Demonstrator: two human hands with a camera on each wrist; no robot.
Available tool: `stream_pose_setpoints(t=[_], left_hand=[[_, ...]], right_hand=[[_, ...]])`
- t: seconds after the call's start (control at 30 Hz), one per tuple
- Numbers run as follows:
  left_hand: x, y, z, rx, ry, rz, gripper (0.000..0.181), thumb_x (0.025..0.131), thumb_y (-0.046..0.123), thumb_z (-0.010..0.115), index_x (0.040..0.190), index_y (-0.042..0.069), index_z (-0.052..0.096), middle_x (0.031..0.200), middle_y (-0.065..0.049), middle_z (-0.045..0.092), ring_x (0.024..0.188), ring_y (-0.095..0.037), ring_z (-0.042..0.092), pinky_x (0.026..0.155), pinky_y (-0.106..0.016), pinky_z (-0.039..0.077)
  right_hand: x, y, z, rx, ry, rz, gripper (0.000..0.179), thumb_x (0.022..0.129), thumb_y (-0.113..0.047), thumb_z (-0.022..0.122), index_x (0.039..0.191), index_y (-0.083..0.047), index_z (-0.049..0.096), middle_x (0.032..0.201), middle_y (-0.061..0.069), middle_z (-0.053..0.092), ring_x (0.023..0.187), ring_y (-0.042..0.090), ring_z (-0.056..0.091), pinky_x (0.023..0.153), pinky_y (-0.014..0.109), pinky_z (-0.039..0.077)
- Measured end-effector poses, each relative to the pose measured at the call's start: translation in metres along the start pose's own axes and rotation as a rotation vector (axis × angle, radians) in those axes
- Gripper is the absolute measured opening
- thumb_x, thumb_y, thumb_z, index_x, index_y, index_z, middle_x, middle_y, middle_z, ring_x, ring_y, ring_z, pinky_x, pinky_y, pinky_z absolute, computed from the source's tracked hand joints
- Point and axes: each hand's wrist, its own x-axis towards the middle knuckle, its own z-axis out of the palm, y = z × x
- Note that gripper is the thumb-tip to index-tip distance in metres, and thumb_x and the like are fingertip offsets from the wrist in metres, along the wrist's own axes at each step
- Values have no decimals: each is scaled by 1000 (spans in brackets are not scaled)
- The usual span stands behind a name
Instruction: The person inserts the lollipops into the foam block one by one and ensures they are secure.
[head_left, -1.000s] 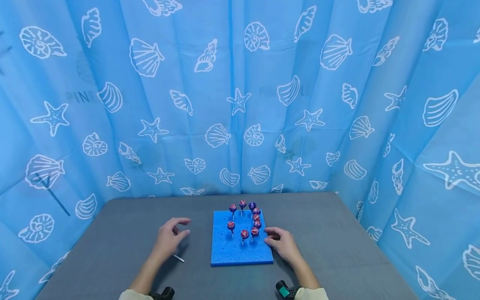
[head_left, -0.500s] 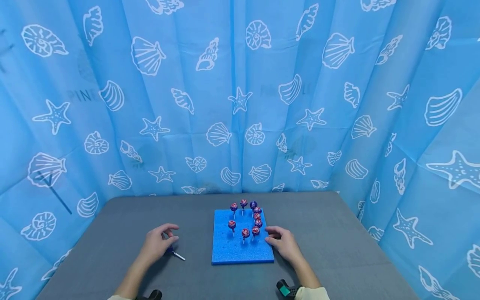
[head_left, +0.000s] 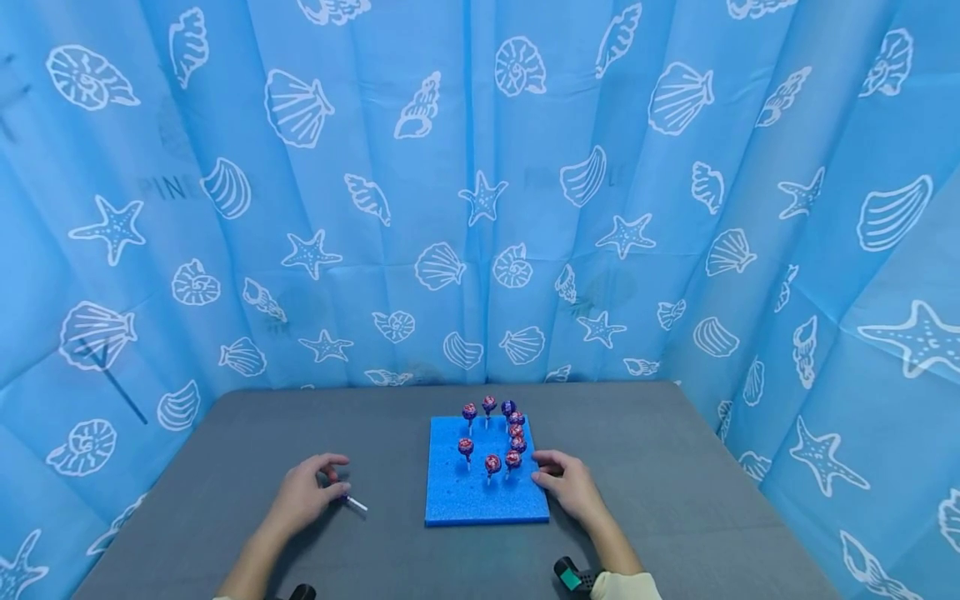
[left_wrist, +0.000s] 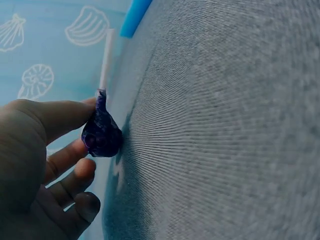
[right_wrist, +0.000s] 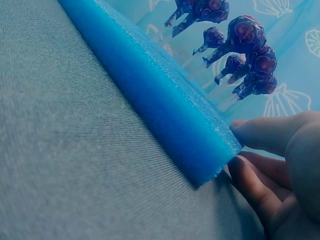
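Observation:
My left hand [head_left: 302,493] is low over the grey table, left of the blue foam board [head_left: 483,507]. Its thumb and forefinger pinch a lollipop in a dark purple wrapper [left_wrist: 103,132]; in the left wrist view the white stick [left_wrist: 107,59] points up, away from the palm. At the board's right edge, my right hand [head_left: 572,485] holds the rim, thumb along the top and fingers against the side, as the right wrist view shows. Several red and purple lollipops [head_left: 492,463] stand upright in the foam, most along the right and back, forming part of a ring.
A grey cloth-covered table [head_left: 375,433] lies under everything. Behind and beside it hangs a blue curtain [head_left: 420,208] with white shells. Small holes dot the foam's surface left of the lollipops. A black wrist device [head_left: 573,575] is strapped at my right wrist.
My left hand has moved left and toward the loose lollipop, its thumb and forefinger closing on it, and the stick has shifted slightly. My right hand stays at the board's edge.

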Motion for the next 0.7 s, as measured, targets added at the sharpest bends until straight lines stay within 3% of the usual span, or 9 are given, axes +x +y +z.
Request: stream_pose_setpoints(t=[0.3, 0.7], left_hand=[[-1, -2, 4, 16, -45, -4, 33, 81, 18, 79, 112, 13, 69, 91, 3, 63, 87, -16, 56, 80, -46, 46], [7, 6, 10, -3, -41, 25, 30, 82, 14, 77, 111, 13, 69, 90, 4, 63, 83, -13, 57, 75, -40, 47]], right_hand=[[-2, -1, 0, -16, 6, -9, 26, 90, -10, 70, 115, -8, 68, 106, 4, 67, 93, 19, 62, 83, 42, 52], [-2, 0, -1, -20, -3, -6, 26, 90, -11, 69, 116, -7, 68, 106, 4, 67, 94, 20, 61, 83, 43, 51]])
